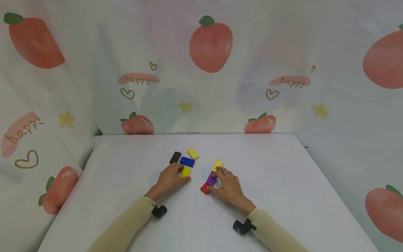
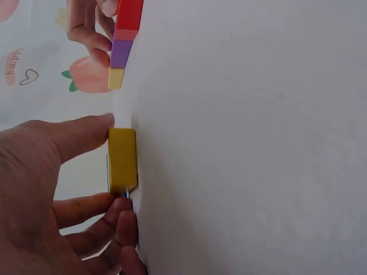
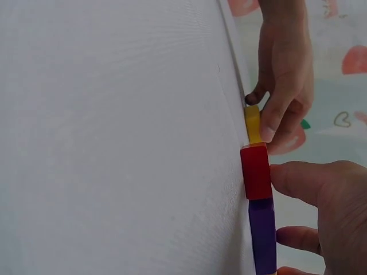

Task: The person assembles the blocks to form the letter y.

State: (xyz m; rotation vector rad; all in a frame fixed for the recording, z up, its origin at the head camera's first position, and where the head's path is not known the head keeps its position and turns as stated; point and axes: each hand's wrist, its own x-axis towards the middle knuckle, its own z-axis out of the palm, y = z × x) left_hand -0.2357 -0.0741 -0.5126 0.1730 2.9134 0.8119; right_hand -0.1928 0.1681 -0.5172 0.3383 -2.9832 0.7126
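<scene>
Head view shows the left hand (image 1: 171,178) pinching a yellow block (image 1: 186,172) near a blue block (image 1: 187,161), while the right hand (image 1: 230,187), fingers apart, touches a block row (image 1: 210,180), so lining up seems underway, and next needs gentle sliding.

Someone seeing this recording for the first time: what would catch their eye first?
Probably the big red-orange fruit print at the top centre of the pale fabric backdrop. Next, the red rectangular block, purple rectangular block and pale-yellow rectangular block, lined up at the person's right grip on the white-covered table. Then the bright-yellow rectangular block pinched in the left grip.
</scene>
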